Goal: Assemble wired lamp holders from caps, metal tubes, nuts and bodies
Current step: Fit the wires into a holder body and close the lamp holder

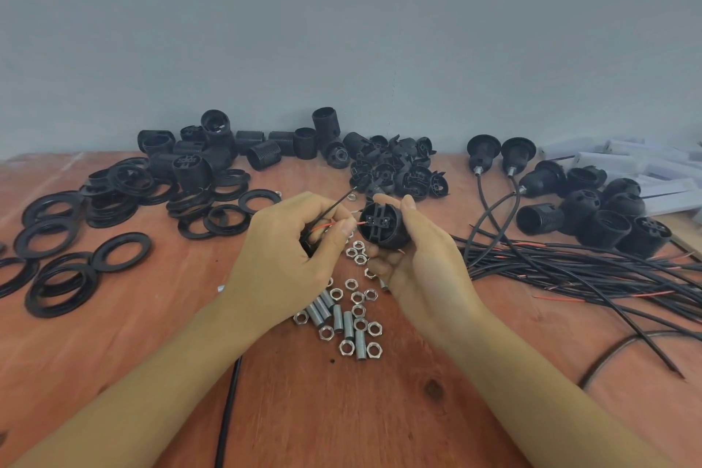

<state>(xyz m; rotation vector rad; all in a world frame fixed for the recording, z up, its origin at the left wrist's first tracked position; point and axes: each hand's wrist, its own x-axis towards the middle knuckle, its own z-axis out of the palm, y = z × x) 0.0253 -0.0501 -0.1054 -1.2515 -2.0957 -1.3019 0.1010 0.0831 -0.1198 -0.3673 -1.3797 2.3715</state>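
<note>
My right hand (414, 258) grips a black lamp holder body (383, 226) with its terminal face turned left. My left hand (292, 239) pinches a thin red wire (329, 225) whose tip reaches the body's terminals; a black wire strand (342, 198) sticks up from the same fist. The black cable (228, 410) runs down from under my left wrist to the front edge. Silver nuts (359, 310) and threaded metal tubes (336, 315) lie scattered below my hands.
Black rings (76, 258) cover the left of the wooden table (342, 410). Threaded sleeves (262, 152) and caps (399, 171) are heaped at the back. Finished wired holders (592, 209) and a cable bundle (588, 270) lie right; white boxes (645, 167) far right.
</note>
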